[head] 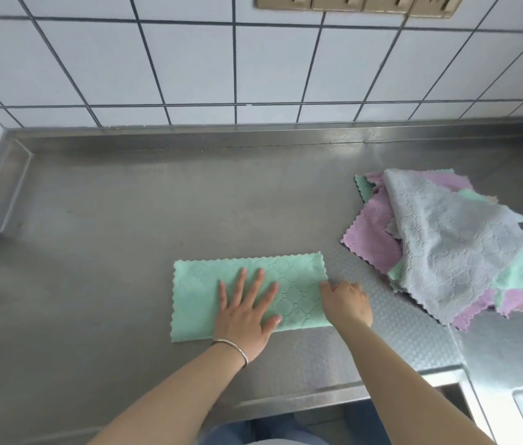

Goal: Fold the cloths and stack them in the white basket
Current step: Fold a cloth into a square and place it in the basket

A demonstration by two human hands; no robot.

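The green cloth (250, 295) lies flat on the steel desk (109, 252), folded into a long strip, right in front of the person. The left hand (247, 313) presses down on its middle, fingers (240, 281) spread wide and flat, holding nothing. The right hand (346, 303) sits at the cloth's right edge, fingers curled and pinching that edge. Off to the right, well apart, a loose pile of cloths (446, 245) waits, grey on top of pink and green.
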